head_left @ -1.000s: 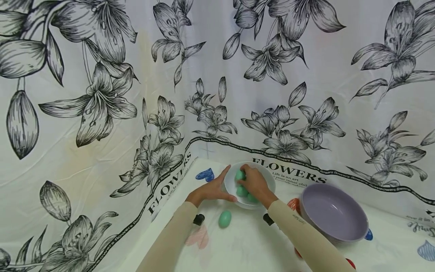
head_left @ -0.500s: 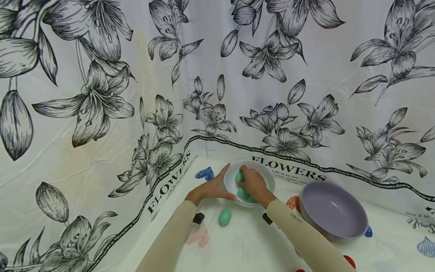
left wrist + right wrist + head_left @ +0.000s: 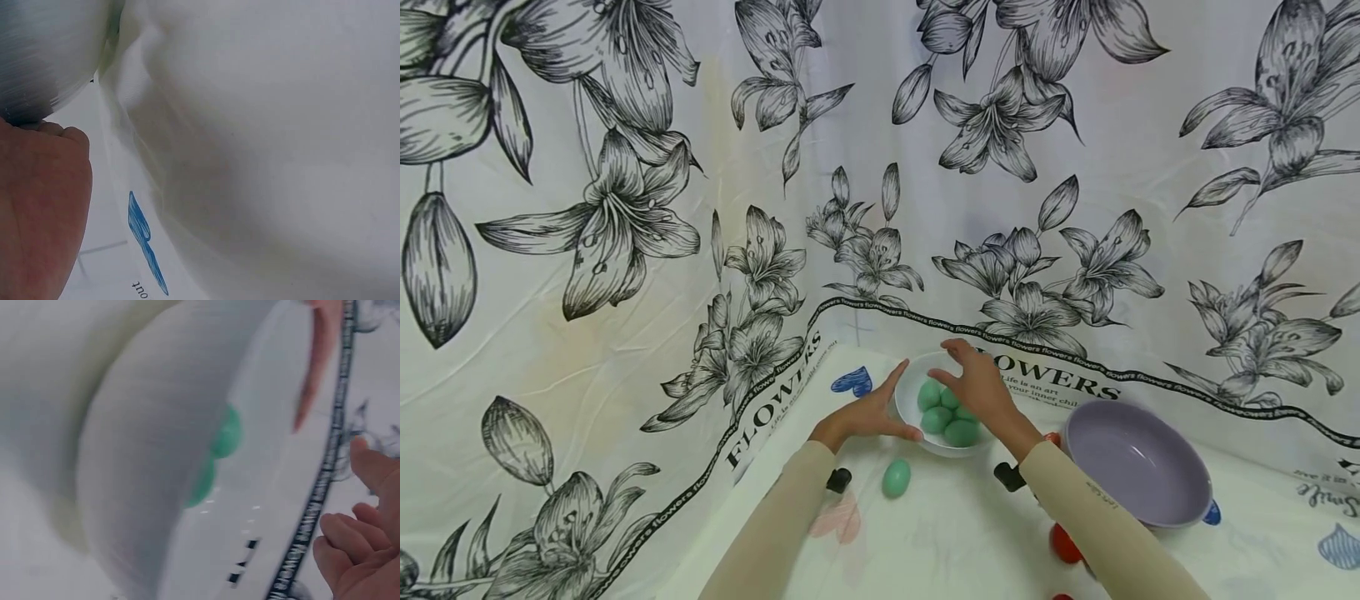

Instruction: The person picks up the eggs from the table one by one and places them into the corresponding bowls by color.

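Note:
In the head view a white bowl (image 3: pixel 910 406) holds several green eggs (image 3: pixel 961 432). My left hand (image 3: pixel 868 417) holds the bowl at its left side, thumb toward the near rim and fingers toward the far side. The left wrist view shows this hand (image 3: pixel 40 200) right against the bowl's outer wall (image 3: pixel 50 56). Over the bowl's right rim is my right hand (image 3: pixel 981 387), its fingers spread and loosely bent with nothing between them. From the right wrist, the hand (image 3: pixel 369 531) appears beyond the bowl (image 3: pixel 144 456). Another green egg (image 3: pixel 897 479) lies on the cloth in front.
To the right stands a purple oval bowl (image 3: pixel 1138 467). A red round thing (image 3: pixel 1065 543) shows beside the right forearm, and another is cut off at the bottom edge. A flower-printed curtain (image 3: pixel 880 167) hangs behind the white cloth (image 3: pixel 955 550).
My right hand has let go of a green egg inside the white bowl and moved up and right, its fingers spreading. My left hand stays at the bowl.

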Demonstrator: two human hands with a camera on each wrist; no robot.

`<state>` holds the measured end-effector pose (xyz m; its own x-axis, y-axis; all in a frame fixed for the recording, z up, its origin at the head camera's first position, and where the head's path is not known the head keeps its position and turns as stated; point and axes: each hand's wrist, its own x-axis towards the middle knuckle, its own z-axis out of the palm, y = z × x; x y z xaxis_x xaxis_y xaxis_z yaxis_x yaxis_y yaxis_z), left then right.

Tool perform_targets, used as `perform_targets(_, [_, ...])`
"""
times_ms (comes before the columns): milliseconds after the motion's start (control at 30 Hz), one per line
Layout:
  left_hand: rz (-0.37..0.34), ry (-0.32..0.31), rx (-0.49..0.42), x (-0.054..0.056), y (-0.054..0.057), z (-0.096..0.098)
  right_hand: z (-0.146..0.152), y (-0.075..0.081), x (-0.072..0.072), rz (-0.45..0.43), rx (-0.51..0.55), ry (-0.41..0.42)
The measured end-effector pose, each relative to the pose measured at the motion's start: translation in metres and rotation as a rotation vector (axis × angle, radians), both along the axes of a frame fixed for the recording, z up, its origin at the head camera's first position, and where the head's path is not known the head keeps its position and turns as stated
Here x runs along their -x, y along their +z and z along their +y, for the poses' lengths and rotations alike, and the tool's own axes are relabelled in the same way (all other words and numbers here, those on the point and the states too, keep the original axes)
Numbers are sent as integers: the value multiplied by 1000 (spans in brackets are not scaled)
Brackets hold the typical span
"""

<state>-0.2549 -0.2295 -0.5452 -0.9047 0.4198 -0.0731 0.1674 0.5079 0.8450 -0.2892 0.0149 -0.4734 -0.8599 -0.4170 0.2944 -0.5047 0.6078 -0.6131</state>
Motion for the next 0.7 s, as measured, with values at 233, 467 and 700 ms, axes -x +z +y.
perform_targets(233, [-10, 4, 16, 0, -1, -1, 5, 34, -35, 138, 226, 76])
perform_targets(467, [-6, -7, 12, 1, 0, -2, 0, 40, -88, 234, 397, 233])
perform_targets(700, [6, -13, 5, 1, 0, -3, -4, 7, -127, 144, 370, 332])
